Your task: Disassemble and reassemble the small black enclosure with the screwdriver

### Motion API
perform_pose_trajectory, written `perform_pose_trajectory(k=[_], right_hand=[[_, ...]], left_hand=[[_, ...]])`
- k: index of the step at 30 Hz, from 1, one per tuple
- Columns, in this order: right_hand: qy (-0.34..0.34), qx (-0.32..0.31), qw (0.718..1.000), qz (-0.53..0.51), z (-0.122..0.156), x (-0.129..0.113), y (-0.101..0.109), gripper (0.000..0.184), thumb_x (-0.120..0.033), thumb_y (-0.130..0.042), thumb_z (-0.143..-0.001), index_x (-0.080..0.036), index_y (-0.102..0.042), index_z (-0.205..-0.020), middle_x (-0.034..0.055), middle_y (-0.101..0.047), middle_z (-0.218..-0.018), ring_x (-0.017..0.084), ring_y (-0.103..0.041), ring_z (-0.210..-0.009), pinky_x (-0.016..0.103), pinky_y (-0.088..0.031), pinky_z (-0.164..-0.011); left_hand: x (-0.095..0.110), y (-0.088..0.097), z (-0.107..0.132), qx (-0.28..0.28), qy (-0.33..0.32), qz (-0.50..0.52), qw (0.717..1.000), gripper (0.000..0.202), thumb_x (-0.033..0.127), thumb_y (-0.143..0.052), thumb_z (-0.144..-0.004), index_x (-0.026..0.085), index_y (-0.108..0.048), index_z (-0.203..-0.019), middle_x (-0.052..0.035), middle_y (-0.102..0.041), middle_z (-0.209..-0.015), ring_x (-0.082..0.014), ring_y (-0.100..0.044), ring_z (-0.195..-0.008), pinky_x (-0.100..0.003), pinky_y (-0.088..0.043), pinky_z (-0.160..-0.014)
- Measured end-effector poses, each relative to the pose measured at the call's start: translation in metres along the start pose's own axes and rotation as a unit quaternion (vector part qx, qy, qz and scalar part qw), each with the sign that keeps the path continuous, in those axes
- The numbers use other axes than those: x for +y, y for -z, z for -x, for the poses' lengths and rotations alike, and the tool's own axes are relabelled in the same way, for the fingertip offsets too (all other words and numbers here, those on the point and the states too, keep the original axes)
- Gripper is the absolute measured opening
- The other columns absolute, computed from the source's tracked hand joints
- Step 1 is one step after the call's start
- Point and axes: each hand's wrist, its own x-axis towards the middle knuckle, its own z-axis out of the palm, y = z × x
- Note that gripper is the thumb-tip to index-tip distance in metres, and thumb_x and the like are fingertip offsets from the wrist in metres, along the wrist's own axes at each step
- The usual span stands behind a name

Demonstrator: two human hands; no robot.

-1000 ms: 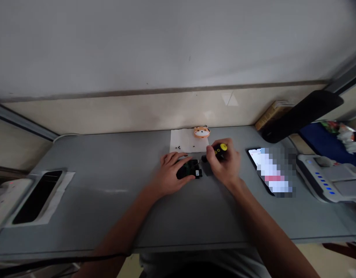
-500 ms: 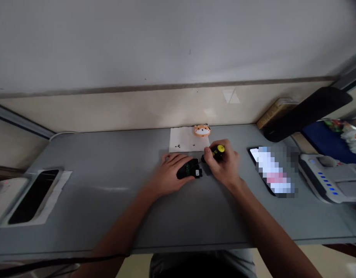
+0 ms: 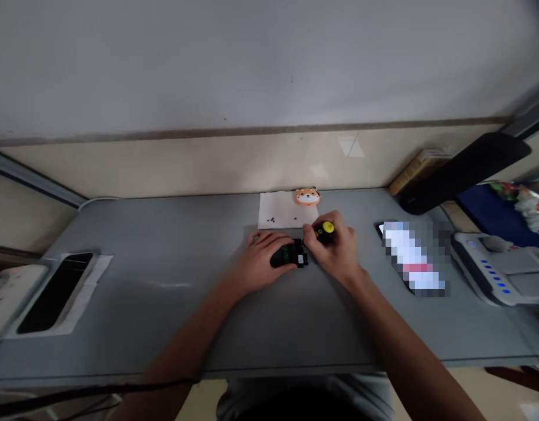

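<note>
My left hand [image 3: 264, 260] is closed around a small black device with a green circuit board [image 3: 287, 254], pressing it on the grey tabletop. A white label shows near the device's right end. My right hand [image 3: 338, 248] grips a screwdriver [image 3: 322, 233] with a black handle and a yellow end cap, held tilted. Its front end is at the device's upper right edge; the tip itself is too small and dark to make out. Behind the hands lies a white paper [image 3: 278, 209] with several tiny dark screws [image 3: 271, 220] on it.
An orange animal-faced case [image 3: 307, 196] sits on the paper's back right corner. A lit phone [image 3: 412, 257] lies right, beside a grey-white device with blue lights [image 3: 493, 269]. A black cylinder [image 3: 462, 175] leans behind them. Another dark phone [image 3: 56, 292] lies far left.
My right hand and the screwdriver have shifted slightly left, closer against the black device. My left hand keeps its hold. The whole view has moved a little.
</note>
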Motion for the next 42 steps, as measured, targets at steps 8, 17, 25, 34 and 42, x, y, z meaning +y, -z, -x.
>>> perform_pose_trajectory(k=[8, 17, 25, 34, 42], right_hand=[[-0.043, -0.025, 0.979, -0.199, -0.006, -0.012, -0.009, 0.015, -0.028, -0.06, -0.094, -0.025, -0.049, -0.084, 0.0018, -0.065, -0.089, 0.015, -0.063, -0.079, 0.033, -0.052, -0.074], [-0.143, -0.072, 0.92, -0.356, -0.005, -0.007, -0.015, 0.042, -0.069, -0.05, -0.095, -0.027, -0.052, -0.093, -0.0065, -0.046, -0.063, 0.012, -0.046, -0.053, 0.028, -0.044, -0.054], [-0.195, -0.063, 0.888, -0.411, -0.01, -0.004, -0.008, 0.05, -0.064, -0.073, -0.081, -0.027, -0.039, -0.082, -0.0029, -0.06, -0.082, 0.013, -0.06, -0.065, 0.031, -0.052, -0.067], [-0.198, -0.062, 0.887, -0.412, -0.015, 0.002, -0.012, 0.047, -0.075, -0.04, -0.093, -0.028, -0.045, -0.092, -0.0074, -0.039, -0.06, 0.014, -0.043, -0.052, 0.029, -0.041, -0.052], [-0.183, -0.084, 0.892, -0.404, -0.015, 0.002, -0.001, 0.047, -0.067, -0.066, -0.084, -0.026, -0.044, -0.081, -0.0011, -0.059, -0.082, 0.013, -0.061, -0.066, 0.031, -0.052, -0.065]], left_hand=[[0.0, 0.0, 0.002, 0.009, -0.028, -0.011, 0.999, 0.023, 0.041, -0.071, -0.095, 0.026, -0.07, -0.113, -0.005, -0.071, -0.127, -0.0265, -0.062, -0.122, -0.048, -0.041, -0.111], [-0.005, 0.001, 0.004, 0.008, -0.059, -0.035, 0.998, 0.023, 0.043, -0.066, -0.099, 0.027, -0.072, -0.114, -0.0071, -0.071, -0.129, -0.0261, -0.064, -0.121, -0.05, -0.041, -0.111], [-0.006, 0.004, 0.004, 0.003, -0.065, -0.026, 0.998, 0.025, 0.04, -0.067, -0.098, 0.028, -0.072, -0.119, -0.0072, -0.071, -0.131, -0.0266, -0.065, -0.122, -0.05, -0.041, -0.113], [-0.007, 0.003, 0.004, 0.006, -0.075, -0.041, 0.996, 0.026, 0.044, -0.062, -0.101, 0.028, -0.073, -0.119, -0.0068, -0.072, -0.131, -0.0268, -0.066, -0.119, -0.052, -0.043, -0.11], [-0.004, 0.003, 0.003, 0.012, -0.072, -0.039, 0.997, 0.021, 0.04, -0.064, -0.099, 0.026, -0.072, -0.113, -0.0069, -0.072, -0.129, -0.0266, -0.066, -0.12, -0.051, -0.043, -0.109]])
